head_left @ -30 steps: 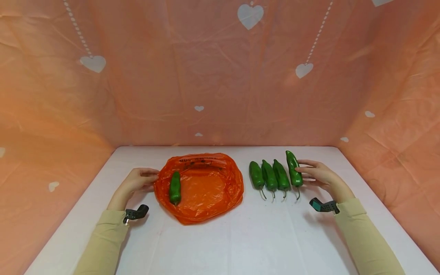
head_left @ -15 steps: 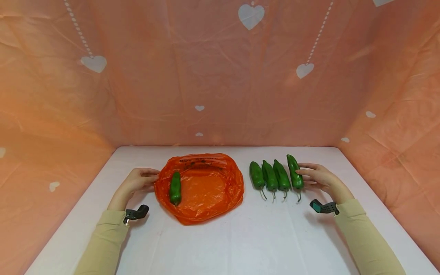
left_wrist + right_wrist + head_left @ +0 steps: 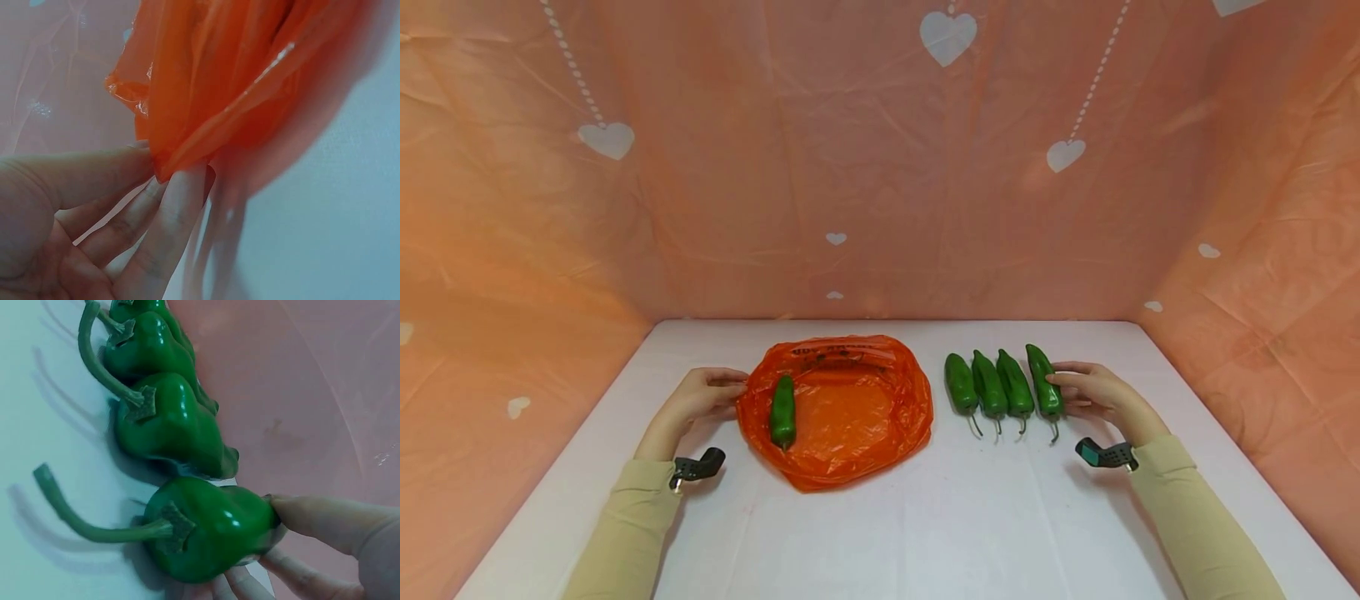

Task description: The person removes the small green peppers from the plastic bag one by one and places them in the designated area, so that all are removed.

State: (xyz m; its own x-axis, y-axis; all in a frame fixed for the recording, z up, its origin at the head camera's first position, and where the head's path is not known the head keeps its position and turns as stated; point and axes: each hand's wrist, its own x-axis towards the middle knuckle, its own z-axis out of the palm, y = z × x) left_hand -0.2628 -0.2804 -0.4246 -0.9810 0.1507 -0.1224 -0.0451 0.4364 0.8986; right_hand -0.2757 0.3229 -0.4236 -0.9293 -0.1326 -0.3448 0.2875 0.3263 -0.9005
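My left hand (image 3: 706,393) pinches the left edge of a thin orange plastic bag (image 3: 850,408), as the left wrist view shows at the bag's edge (image 3: 187,125). Inside the bag, toward its left side, lies one green pepper (image 3: 782,412). On the right, my right hand (image 3: 1093,390) holds the rightmost green pepper (image 3: 1043,383) between thumb and fingers, close over the table, stem toward me. The right wrist view shows the thumb on this pepper (image 3: 200,531) and fingers partly hidden beneath it. Left of it, three more green peppers (image 3: 990,385) lie side by side.
A white-covered table (image 3: 887,550) spreads under everything. Behind and at both sides stands an orange cloth (image 3: 880,167) with white hearts. Each wrist bears a small black camera, one at the left wrist (image 3: 700,464), one at the right wrist (image 3: 1105,453).
My right hand has lowered the rightmost pepper slightly toward the table, nearer to me. The left hand and the bag have stayed put.
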